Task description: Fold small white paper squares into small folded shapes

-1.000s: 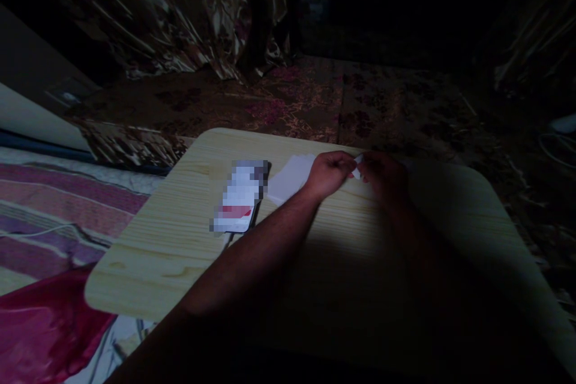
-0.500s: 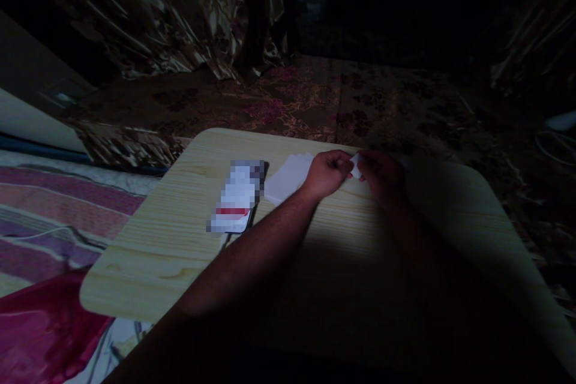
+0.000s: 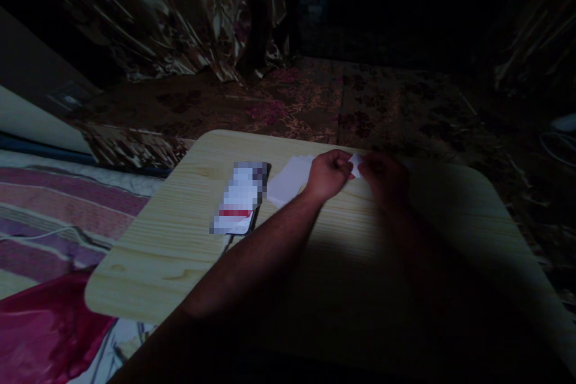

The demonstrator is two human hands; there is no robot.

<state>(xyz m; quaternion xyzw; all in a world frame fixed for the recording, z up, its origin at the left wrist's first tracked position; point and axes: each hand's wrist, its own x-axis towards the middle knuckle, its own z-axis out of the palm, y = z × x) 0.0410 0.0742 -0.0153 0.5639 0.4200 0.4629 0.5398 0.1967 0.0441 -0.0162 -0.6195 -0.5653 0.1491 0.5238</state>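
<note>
A small piece of white paper (image 3: 356,166) with a pointed top is pinched between my two hands above the far part of the table. My left hand (image 3: 330,174) grips its left side with thumb and fingers closed. On the right edge, my right hand (image 3: 382,175) is closed on the same paper, though deep shadow hides most of its fingers. Just left of my left hand lie several white paper sheets (image 3: 290,180), loosely fanned and partly covered by my hand and forearm.
A phone (image 3: 240,198) with a lit, blurred screen lies on the pale wooden table (image 3: 157,240), a cable at its lower end. Beyond the table are patterned cloth (image 3: 270,102) and curtains (image 3: 189,12). Striped bedding (image 3: 67,204) and a shiny red cloth (image 3: 49,330) are at left.
The view has shifted slightly, so the table and phone appear a little further right. Both hands keep their hold on the small paper, with hardly any other movement.
</note>
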